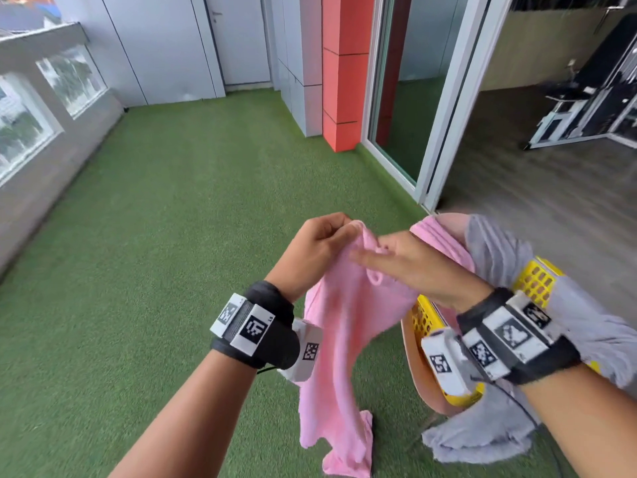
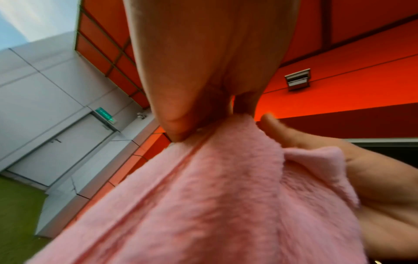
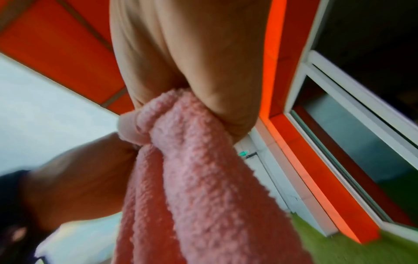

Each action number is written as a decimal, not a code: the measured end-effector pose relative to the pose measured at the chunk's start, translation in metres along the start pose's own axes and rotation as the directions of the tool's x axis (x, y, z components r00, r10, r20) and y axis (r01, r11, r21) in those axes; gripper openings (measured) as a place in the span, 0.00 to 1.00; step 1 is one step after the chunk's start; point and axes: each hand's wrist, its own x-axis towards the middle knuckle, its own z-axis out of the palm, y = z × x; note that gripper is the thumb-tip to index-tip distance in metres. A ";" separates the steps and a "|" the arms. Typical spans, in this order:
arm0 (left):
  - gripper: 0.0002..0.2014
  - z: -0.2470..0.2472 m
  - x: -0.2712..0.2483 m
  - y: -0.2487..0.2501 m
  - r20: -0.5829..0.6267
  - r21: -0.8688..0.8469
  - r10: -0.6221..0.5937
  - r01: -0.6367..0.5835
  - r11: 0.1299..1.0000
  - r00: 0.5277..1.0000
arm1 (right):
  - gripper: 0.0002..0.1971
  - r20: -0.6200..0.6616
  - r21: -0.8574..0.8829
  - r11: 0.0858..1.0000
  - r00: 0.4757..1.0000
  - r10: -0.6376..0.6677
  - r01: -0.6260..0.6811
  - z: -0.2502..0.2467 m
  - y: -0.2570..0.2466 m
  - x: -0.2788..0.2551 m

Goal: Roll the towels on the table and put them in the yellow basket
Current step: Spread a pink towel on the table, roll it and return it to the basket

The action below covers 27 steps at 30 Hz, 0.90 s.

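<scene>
- above the green turf, the left hand (image 1: pixel 319 250) pinches the top edge of a pink towel (image 1: pixel 337 339) that hangs unrolled below the grip.
- the right hand (image 1: pixel 410 267) lies just beside that pinch, thumb clamping a bunched fold of the same towel.
- right of the grip, the yellow basket (image 1: pixel 536 282) sits draped with a grey towel (image 1: pixel 496 253) and more pink cloth.
- rolling looks barely begun; no table shows.
</scene>
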 end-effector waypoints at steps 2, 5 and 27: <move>0.17 0.010 0.000 0.003 0.047 -0.015 -0.005 0.005 1.000 0.999 | 0.14 -0.100 0.109 0.994 0.995 0.005 0.006 -0.004 0.003 -0.011; 0.18 0.028 -0.003 0.004 0.067 -0.028 -0.011 0.013 1.000 0.998 | 0.12 -0.322 0.265 0.963 0.946 0.045 0.045 -0.035 -0.002 -0.025; 0.23 0.314 -0.034 0.028 0.575 0.008 -0.010 0.006 1.000 0.818 | 0.17 -0.677 0.496 0.867 0.599 0.427 -0.057 -0.145 0.116 -0.331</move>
